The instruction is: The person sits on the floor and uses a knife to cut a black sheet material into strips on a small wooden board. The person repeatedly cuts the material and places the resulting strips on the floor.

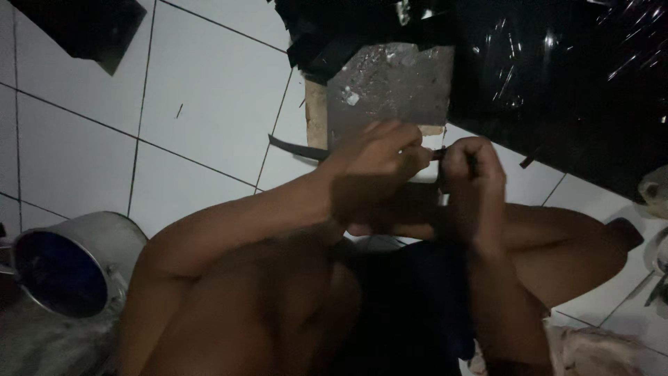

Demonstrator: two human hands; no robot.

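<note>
Both hands meet in front of me, above my bent knees. My left hand (376, 174) is closed around a thin dark strip (292, 148) whose free end curves out to the left over the white floor tiles. My right hand (470, 177) is clenched right beside it and pinches the strip's other end where the fingertips meet. Dim light hides the details of the strip between the hands. Just behind the hands lies a grey, scratched plate (390, 90) on a wooden board (316, 115).
A crumpled black plastic sheet (557, 76) covers the floor at the upper right. At the lower left, a metal pot (69, 264) lies tilted, with a dark blue inside. Another black piece (83, 28) is at the upper left. Pale cloth (598, 348) sits at the lower right.
</note>
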